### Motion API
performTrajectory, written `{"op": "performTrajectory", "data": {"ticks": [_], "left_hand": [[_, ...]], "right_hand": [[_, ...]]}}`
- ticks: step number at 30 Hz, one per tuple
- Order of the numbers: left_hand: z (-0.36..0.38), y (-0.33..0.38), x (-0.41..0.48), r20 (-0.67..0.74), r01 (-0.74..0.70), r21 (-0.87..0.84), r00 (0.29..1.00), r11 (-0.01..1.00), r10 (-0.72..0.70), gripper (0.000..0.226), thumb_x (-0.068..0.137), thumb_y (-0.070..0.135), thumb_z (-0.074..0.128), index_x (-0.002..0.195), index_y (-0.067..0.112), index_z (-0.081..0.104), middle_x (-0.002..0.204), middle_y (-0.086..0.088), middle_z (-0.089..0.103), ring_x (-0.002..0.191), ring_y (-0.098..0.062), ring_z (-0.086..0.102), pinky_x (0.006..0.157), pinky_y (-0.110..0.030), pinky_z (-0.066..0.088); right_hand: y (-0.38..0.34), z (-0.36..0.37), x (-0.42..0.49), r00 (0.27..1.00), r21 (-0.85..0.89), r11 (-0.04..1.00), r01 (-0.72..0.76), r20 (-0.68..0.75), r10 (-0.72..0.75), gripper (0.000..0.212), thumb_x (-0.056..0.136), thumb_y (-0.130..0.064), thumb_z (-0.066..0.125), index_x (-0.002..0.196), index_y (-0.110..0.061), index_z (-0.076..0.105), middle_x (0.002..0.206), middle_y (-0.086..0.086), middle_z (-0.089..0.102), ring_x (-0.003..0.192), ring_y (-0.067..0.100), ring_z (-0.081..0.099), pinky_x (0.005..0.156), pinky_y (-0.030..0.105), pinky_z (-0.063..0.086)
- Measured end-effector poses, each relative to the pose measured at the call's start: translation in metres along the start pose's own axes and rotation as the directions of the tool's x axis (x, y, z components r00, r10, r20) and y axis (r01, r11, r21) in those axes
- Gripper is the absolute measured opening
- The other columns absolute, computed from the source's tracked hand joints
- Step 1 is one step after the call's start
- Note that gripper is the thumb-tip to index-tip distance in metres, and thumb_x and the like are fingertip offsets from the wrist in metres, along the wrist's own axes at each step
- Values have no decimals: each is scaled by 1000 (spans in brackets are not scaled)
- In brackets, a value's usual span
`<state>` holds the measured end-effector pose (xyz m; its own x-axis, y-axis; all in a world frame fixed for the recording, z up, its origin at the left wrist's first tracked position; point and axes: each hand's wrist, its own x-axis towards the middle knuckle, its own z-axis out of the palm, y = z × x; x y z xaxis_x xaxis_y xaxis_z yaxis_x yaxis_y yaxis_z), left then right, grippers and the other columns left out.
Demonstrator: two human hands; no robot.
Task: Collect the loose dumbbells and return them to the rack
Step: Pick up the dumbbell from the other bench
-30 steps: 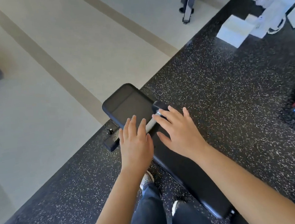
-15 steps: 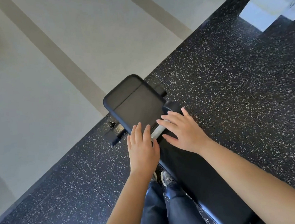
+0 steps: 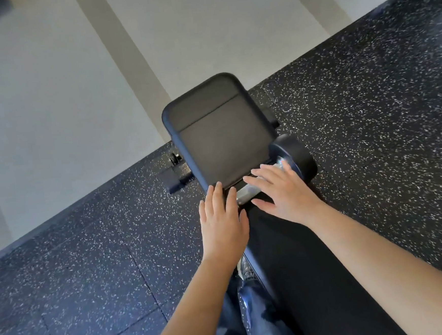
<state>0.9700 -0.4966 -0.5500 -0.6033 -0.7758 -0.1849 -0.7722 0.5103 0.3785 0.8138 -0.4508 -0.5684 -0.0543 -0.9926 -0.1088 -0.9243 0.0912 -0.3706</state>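
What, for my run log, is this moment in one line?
phase: reach | left hand: open, at bench edge | right hand: open, fingers over dumbbell handle | dumbbell: across bench, ungripped

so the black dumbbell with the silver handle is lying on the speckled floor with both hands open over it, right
No. The head view shows the black dumbbell with the silver handle lying across the black padded bench, not on the speckled floor. The left hand and right hand are open over it.
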Motion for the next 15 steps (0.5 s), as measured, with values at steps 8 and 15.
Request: {"op": "performTrajectory", "data": {"ticks": [8, 15], "left_hand": [[38, -17, -7, -31, 16, 14, 999, 1000, -16, 51, 70, 12, 74, 116, 0, 56, 128, -28, 50, 119, -45, 46, 89, -60, 43], [57, -25, -7, -76, 29, 4, 997, 1000, -29, 56, 72, 26, 72, 121, 6, 52, 136, -23, 44, 126, -41, 39, 94, -58, 38]], "right_hand": [[28, 42, 12, 977, -54, 998, 23, 214, -11, 55, 86, -45, 55, 136, -28, 42, 136, 9, 49, 132, 24, 38, 108, 64, 7], [29, 56, 19, 991, -135, 986, 94, 111, -79, 41, 76, -37, 70, 112, -20, 65, 88, 11, 63, 86, 32, 61, 96, 67, 33]]}}
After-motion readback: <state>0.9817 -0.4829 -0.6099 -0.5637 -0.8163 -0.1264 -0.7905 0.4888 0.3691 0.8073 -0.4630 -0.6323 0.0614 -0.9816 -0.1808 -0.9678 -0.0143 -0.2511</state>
